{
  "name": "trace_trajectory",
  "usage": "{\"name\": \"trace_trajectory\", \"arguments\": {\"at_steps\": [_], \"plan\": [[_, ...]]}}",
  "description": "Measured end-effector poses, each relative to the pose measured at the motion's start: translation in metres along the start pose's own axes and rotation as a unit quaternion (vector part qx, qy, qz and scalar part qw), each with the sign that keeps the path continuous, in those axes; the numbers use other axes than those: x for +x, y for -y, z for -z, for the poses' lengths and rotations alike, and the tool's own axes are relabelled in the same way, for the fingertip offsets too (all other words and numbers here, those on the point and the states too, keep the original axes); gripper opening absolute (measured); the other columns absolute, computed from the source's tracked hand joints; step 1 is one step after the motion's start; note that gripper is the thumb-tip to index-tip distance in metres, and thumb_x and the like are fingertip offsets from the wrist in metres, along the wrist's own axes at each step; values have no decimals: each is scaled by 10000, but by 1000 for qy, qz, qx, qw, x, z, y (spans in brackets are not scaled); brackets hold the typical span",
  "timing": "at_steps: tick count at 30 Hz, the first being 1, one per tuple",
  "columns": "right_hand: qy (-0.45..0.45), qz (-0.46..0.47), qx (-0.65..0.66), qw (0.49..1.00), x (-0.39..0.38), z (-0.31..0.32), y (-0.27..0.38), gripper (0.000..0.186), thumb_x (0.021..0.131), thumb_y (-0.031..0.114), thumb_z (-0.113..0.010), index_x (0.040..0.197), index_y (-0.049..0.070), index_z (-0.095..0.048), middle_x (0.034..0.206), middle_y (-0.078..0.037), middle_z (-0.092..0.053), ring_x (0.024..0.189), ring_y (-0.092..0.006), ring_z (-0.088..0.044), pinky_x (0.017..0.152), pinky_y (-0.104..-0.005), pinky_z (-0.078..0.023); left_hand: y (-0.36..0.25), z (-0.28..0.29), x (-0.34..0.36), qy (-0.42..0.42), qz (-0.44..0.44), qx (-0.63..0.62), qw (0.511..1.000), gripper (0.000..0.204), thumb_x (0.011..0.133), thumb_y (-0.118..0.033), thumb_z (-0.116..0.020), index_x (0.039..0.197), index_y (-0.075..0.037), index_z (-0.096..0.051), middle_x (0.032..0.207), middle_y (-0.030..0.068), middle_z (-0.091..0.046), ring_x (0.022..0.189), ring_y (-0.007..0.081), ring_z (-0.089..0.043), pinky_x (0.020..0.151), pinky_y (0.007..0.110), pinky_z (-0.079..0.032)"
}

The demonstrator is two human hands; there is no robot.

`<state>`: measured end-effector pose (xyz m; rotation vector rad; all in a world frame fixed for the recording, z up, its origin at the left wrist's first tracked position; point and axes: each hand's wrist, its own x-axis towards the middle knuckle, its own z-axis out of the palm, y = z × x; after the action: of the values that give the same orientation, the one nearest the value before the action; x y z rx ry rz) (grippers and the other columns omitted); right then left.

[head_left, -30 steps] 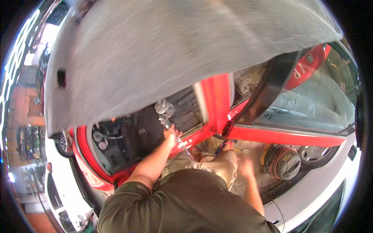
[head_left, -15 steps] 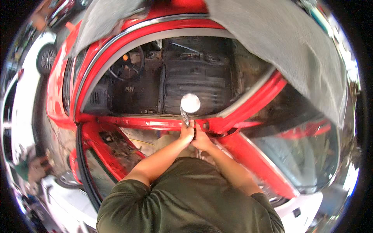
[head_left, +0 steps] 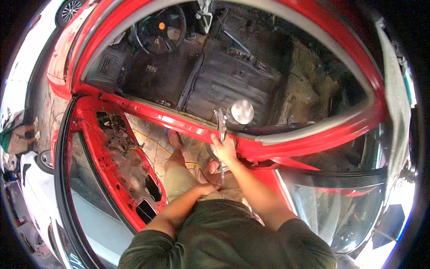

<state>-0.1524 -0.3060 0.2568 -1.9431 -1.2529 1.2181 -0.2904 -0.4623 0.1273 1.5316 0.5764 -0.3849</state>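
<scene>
My right hand [head_left: 225, 149] is wrapped round the handle of a metal spray gun [head_left: 221, 120] with a round white cup [head_left: 242, 111] on top. The gun is over the red door sill [head_left: 170, 120] of a car, pointing into the stripped cabin. From the handle a thin hose [head_left: 222, 174] hangs towards my lap. My left hand [head_left: 208, 189] is closed by the hose's lower stretch, close to my waist, and seems to grip it; its fingers are partly blurred.
An open red door [head_left: 118, 157] with bare inner panel stands left. In the cabin are a steering wheel [head_left: 157, 29] and bare dark floor [head_left: 233, 80]. A yellow hose [head_left: 152, 140] lies on the ground. Grey cloth [head_left: 396, 98] hangs right. Another person [head_left: 20, 139] is at far left.
My left hand has left the gun and dropped to the hose near my waist. The right hand keeps the gun. My view has shifted, showing more of the door and cabin.
</scene>
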Motion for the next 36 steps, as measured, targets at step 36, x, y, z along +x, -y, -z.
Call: {"name": "trace_trajectory", "arguments": {"at_steps": [36], "plan": [[-174,-88,185,963,336,-80,-31,146,932,109,-624,1001,-15,-657,888,-139,-706,813,-230,-654,757,-395,-519,142,165,47,-332,190,-225,896,417,1009,-433,-534,1020,-49,-695,922,194,-718,942,388,-693,920,462,-497]]}}
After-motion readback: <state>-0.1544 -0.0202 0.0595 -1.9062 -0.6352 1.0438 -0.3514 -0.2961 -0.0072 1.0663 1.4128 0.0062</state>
